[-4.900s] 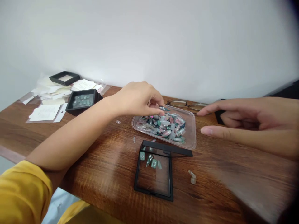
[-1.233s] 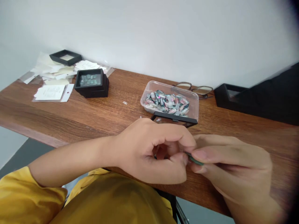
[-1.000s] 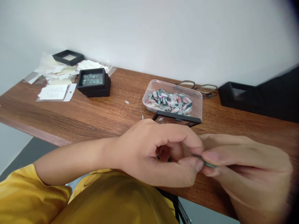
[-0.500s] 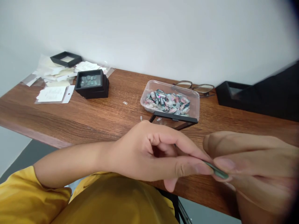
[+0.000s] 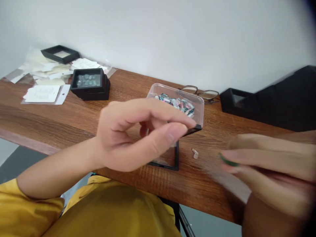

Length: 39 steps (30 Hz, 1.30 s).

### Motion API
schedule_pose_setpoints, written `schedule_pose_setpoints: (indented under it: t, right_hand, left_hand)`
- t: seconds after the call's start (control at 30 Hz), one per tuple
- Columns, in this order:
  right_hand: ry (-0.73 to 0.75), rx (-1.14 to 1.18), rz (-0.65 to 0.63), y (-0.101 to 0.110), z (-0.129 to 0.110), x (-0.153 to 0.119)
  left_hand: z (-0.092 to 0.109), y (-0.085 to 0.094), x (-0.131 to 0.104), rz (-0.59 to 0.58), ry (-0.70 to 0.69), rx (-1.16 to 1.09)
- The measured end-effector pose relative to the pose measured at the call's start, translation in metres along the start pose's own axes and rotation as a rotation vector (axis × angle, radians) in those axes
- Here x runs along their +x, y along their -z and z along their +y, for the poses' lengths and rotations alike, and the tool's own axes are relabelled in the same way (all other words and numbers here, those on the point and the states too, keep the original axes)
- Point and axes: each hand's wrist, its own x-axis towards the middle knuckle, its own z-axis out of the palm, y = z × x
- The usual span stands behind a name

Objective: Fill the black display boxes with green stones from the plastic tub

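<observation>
My right hand (image 5: 274,164), smeared by motion, pinches a dark green press-on nail (image 5: 228,161) between thumb and forefinger at the right. To the left, my left hand (image 5: 130,138) is closed in a pinch; whatever lies between its fingertips, if anything, is hidden. Beneath and behind it an open black display case (image 5: 176,158) lies partly covered on the table. Beyond that hand stands a clear plastic tub (image 5: 200,110) with many multicoloured press-on nails (image 5: 181,104). Small clear pieces (image 5: 195,153) rest on the wood between my hands.
Stacked black cases (image 5: 92,93) with pale nails inside stand at the left. Behind them are white cards (image 5: 43,93), plastic sleeves and another black case (image 5: 60,54). Eyeglasses (image 5: 209,94) lie behind the tub, and a black box (image 5: 237,102) is at the back right.
My hands have parted: the left moved left and up, while the right kept the green nail. The display case and small clear pieces are now more exposed. The view has shifted slightly.
</observation>
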Motion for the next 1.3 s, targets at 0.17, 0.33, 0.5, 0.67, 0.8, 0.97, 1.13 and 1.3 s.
schedule_pose_setpoints:
  t: [0.17, 0.33, 0.5, 0.67, 0.8, 0.97, 1.13, 1.3]
  right_hand:
    - [0.008, -0.390, -0.381, -0.026, 0.019, -0.001]
    - [-0.087, -0.402, -0.487, -0.041, 0.036, -0.004]
    - [-0.125, -0.368, -0.468, -0.039, 0.039, -0.006]
    - [-0.163, -0.354, -0.461, -0.039, 0.043, -0.007]
    - [-0.193, -0.342, -0.456, -0.039, 0.043, -0.008]
    - [-0.201, -0.313, -0.484, -0.038, 0.042, -0.007]
    - [-0.179, -0.318, -0.487, -0.037, 0.043, -0.008]
    - [-0.164, -0.338, -0.472, -0.037, 0.045, -0.010]
  left_hand:
    - [-0.016, 0.009, 0.009, 0.104, -0.120, 0.310]
    - [-0.036, 0.011, 0.016, -0.038, -0.196, 0.536]
    - [-0.047, 0.007, 0.014, -0.159, -0.104, 0.617]
    - [-0.048, 0.004, 0.011, -0.280, -0.013, 0.656]
    - [-0.048, 0.004, 0.010, -0.313, -0.015, 0.696]
    - [-0.050, 0.002, 0.010, -0.338, -0.040, 0.729]
    - [-0.050, 0.003, 0.011, -0.324, -0.074, 0.747]
    - [-0.050, 0.005, 0.011, -0.375, -0.083, 0.756]
